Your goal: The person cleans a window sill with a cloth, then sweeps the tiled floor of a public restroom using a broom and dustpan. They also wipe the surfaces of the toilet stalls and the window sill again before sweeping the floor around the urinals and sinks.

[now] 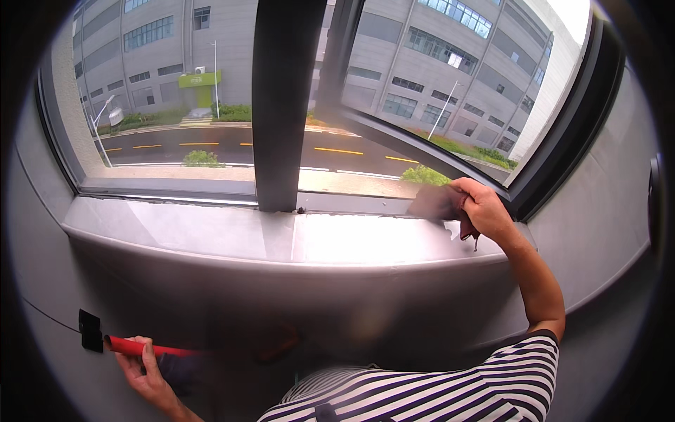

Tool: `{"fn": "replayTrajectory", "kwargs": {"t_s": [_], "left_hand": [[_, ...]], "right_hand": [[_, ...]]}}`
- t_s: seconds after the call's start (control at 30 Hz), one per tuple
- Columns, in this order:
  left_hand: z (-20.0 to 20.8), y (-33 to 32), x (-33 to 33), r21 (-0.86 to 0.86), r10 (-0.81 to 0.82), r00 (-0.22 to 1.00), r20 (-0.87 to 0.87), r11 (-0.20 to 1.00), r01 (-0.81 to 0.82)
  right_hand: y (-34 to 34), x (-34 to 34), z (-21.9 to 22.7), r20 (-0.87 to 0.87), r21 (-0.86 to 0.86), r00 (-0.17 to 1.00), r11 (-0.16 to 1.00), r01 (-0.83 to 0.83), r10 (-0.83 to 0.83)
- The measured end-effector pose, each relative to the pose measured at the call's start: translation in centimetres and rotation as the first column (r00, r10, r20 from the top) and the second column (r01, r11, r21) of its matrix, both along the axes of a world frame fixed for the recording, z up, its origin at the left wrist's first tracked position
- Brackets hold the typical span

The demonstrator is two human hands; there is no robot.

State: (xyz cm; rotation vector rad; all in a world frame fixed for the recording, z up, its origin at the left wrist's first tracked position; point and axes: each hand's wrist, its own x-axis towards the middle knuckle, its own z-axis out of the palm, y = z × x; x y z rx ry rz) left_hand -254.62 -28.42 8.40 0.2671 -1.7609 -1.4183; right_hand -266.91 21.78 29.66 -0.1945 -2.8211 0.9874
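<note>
Right hand (480,209) clutches cloth (443,204) near right end of sill (176,226); bunching probably aids grip. Left hand (146,378), apart, clasps red tube (129,345), perhaps steadying it.

Dark maroon crumpled cloth (441,205): soft-looking, matt. Red cylindrical tube (126,344): smooth, plastic-looking, slight gloss. Long pale-grey window sill (373,240): smooth, tile- or stone-like, glossy with bright glare. Broad dark-grey upright window bar (283,105): matt, coated-metal look. Black-and-white striped shirt (457,383): matt fabric.
</note>
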Motion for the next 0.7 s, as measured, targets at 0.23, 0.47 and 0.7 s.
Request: {"fn": "replayTrajectory", "kwargs": {"t_s": [0.23, 0.47, 0.7], "left_hand": [[-3.2, -3.6, 4.6, 0.048, 0.060, 0.998, -0.004, 0.997, -0.059], [-1.8, -1.2, 2.6, 0.030, 0.081, 0.994, 0.069, 0.996, -0.083], [-3.1, -2.3, 6.8, 0.035, 0.141, 0.990, -0.006, 0.989, -0.141]], "right_hand": [[-5.0, -3.1, -0.1, 0.167, 0.250, 0.842, 0.804, -0.539, 0.513], [-14.6, -14.0, -0.7, -0.159, -0.520, 0.900, 0.740, -0.426, 0.406], [-9.8, -5.4, 0.3, 0.149, 0.026, 0.749, 0.755, -0.656, 0.646]]}}
